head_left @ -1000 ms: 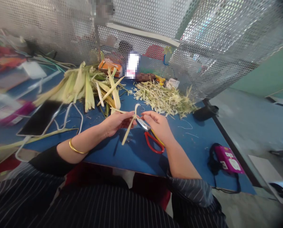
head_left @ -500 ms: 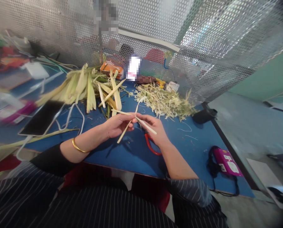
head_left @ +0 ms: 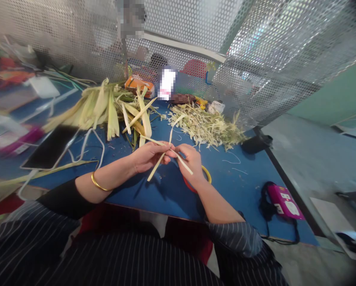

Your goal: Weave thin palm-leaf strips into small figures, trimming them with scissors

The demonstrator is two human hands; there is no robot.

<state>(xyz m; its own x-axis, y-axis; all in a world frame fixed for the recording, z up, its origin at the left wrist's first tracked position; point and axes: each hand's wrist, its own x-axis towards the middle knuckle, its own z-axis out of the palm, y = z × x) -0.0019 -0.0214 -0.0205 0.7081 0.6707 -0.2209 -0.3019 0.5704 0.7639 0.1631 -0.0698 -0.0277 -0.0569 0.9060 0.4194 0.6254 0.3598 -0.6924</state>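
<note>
Pale corn husk strips (head_left: 155, 168) cross one another between my hands, with their ends sticking out several ways. My left hand (head_left: 148, 156) is closed, its thumb and fingers pinching the crossing point. My right hand (head_left: 192, 163) is curled close beside it, fingertips at the crossing, gripping the strips at the right. One strip end lies across the front of its fingers. Beneath the right hand, a yellow loop (head_left: 207, 174) and a red loop show, like scissor handles; the rest is hidden.
Whole corn husks (head_left: 96, 107) are heaped at the back left of the blue table (head_left: 172, 198). Shredded husk (head_left: 209, 129) is piled behind my hands. A phone (head_left: 51, 147) with white cables lies left. A black cylinder (head_left: 257, 143) and a magenta box (head_left: 285, 201) sit right.
My right hand has shifted slightly left and down, and the strip end over it now points lower. The yellow loop has come into sight. My left hand keeps its pinch.
</note>
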